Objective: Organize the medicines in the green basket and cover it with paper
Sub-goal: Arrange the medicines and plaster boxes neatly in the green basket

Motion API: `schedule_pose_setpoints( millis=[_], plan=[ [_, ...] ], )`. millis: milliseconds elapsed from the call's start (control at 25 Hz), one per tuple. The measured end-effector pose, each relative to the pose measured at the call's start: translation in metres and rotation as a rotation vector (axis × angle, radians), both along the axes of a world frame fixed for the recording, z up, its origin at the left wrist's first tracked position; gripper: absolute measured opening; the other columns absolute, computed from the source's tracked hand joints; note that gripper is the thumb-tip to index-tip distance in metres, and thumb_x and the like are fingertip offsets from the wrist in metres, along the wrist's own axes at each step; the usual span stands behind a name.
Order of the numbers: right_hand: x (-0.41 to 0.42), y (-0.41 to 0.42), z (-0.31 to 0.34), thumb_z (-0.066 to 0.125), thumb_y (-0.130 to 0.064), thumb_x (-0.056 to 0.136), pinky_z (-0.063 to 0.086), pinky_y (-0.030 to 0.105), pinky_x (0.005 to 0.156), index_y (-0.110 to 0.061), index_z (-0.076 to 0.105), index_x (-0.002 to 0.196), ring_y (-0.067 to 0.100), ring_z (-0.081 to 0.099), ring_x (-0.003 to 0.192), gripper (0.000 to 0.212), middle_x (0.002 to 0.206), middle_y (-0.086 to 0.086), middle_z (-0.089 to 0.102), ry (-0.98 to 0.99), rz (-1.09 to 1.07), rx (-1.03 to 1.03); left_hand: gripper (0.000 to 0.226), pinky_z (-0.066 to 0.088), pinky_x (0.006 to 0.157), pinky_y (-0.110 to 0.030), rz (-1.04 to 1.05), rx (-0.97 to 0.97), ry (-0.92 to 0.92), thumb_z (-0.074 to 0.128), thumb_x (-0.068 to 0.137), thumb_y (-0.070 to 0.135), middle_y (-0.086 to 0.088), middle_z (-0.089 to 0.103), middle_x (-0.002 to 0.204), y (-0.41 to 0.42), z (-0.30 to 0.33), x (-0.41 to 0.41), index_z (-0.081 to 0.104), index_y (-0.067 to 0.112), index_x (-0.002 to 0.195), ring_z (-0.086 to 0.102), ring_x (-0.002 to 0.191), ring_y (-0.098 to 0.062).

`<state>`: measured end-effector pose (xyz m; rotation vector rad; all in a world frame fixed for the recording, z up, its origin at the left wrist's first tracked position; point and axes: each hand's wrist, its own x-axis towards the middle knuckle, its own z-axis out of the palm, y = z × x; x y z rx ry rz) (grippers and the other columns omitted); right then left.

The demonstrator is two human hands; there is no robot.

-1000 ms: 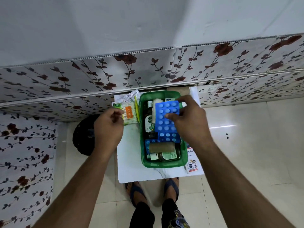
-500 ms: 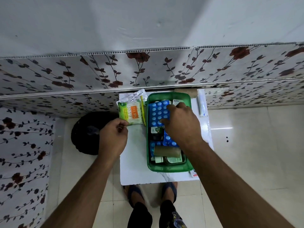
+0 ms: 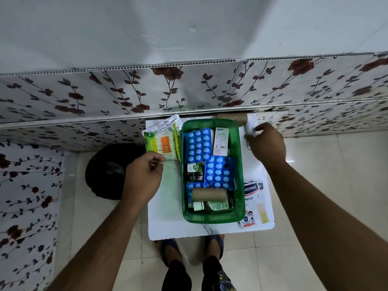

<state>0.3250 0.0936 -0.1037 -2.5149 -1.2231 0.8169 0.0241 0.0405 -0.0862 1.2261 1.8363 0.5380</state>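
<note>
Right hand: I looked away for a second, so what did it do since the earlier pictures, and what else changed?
The right hand let go of the blue blister pack, now lying in the green basket, and moved right, out of the basket, to the white paper at the table's far right edge. The left hand stayed beside the cotton bud packet. The basket stayed put.

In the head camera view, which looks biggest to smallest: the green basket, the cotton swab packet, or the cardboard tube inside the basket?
1. Green basket, clearly largest.
2. Cotton swab packet.
3. Cardboard tube, smallest.
</note>
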Motion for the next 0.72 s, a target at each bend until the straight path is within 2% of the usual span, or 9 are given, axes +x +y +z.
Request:
schedule_pose_setpoints(
  millis=[120, 200, 280, 360, 400, 520, 600, 720],
  plan=[
    [0.000, 0.001, 0.002, 0.072, -0.034, 0.083, 0.048, 0.029, 0.072, -0.014, 0.067, 0.104, 0.026, 0.068, 0.089, 0.030, 0.088, 0.006, 0.073, 0.051, -0.048, 0.001, 0.019, 0.049, 0.070, -0.027, 0.045, 0.055, 0.057, 0.062, 0.087, 0.005, 0.005, 0.068, 0.088, -0.002, 0.006, -0.002, 0.068, 0.023, 0.093, 0.066, 0.078, -0.014],
    [0.001, -0.006, 0.012, 0.073, -0.033, 0.083, 0.043, 0.025, 0.066, -0.012, 0.069, 0.101, 0.020, 0.067, 0.076, 0.028, 0.077, 0.003, 0.071, 0.114, -0.095, 0.018, 0.025, 0.050, 0.075, -0.028, 0.116, 0.064, 0.119, 0.070, 0.084, 0.016, 0.000, 0.063, 0.104, 0.005, 0.006, -0.004, 0.064, 0.021, 0.108, 0.063, 0.081, -0.013],
    [-0.002, -0.017, 0.028, 0.074, -0.035, 0.081, 0.049, 0.030, 0.073, -0.012, 0.070, 0.105, 0.023, 0.068, 0.081, 0.033, 0.088, 0.007, 0.073, 0.138, -0.137, 0.098, 0.046, 0.051, 0.083, -0.032, 0.166, -0.047, 0.121, 0.078, 0.075, 0.042, 0.000, 0.057, 0.116, 0.018, -0.003, -0.006, 0.059, 0.025, 0.114, 0.062, 0.089, -0.015],
    [-0.011, -0.029, 0.050, 0.075, -0.033, 0.081, 0.053, 0.035, 0.079, -0.014, 0.068, 0.104, 0.025, 0.068, 0.084, 0.030, 0.087, 0.003, 0.070, 0.201, -0.163, 0.164, 0.069, 0.055, 0.085, -0.037, 0.149, -0.132, 0.145, 0.074, 0.055, 0.073, 0.002, 0.064, 0.114, 0.030, -0.019, -0.007, 0.062, 0.030, 0.109, 0.065, 0.091, -0.016],
    [-0.017, -0.034, 0.061, 0.076, -0.032, 0.082, 0.053, 0.034, 0.076, -0.016, 0.067, 0.103, 0.022, 0.068, 0.081, 0.028, 0.084, 0.000, 0.069, 0.233, -0.156, 0.176, 0.075, 0.057, 0.082, -0.039, 0.150, -0.159, 0.162, 0.071, 0.047, 0.079, 0.002, 0.067, 0.109, 0.033, -0.031, -0.008, 0.064, 0.033, 0.105, 0.067, 0.088, -0.016],
    [-0.035, -0.050, 0.093, 0.075, -0.030, 0.084, 0.043, 0.021, 0.057, -0.018, 0.065, 0.099, 0.004, 0.062, 0.067, 0.022, 0.076, -0.009, 0.065, 0.264, -0.072, 0.139, 0.073, 0.059, 0.077, -0.039, 0.182, -0.162, 0.196, 0.070, 0.038, 0.078, 0.003, 0.071, 0.100, 0.038, -0.052, -0.008, 0.068, 0.034, 0.096, 0.069, 0.084, -0.017],
    [-0.048, -0.060, 0.103, 0.077, -0.029, 0.082, 0.042, 0.015, 0.049, -0.019, 0.065, 0.089, -0.003, 0.060, 0.059, 0.017, 0.073, -0.010, 0.066, 0.329, -0.020, 0.071, 0.070, 0.059, 0.076, -0.039, 0.206, -0.155, 0.187, 0.073, 0.038, 0.075, 0.003, 0.072, 0.097, 0.040, -0.035, -0.003, 0.069, 0.031, 0.093, 0.069, 0.083, -0.018],
    [-0.079, -0.077, 0.100, 0.082, -0.031, 0.075, 0.055, 0.028, 0.059, -0.023, 0.066, 0.074, 0.008, 0.068, 0.063, 0.018, 0.070, -0.007, 0.070, 0.364, 0.107, -0.074, 0.057, 0.052, 0.073, -0.032, 0.269, -0.131, 0.089, 0.088, 0.056, 0.047, 0.003, 0.067, 0.091, 0.040, -0.009, 0.006, 0.062, 0.015, 0.095, 0.065, 0.083, -0.020]
  ],
)
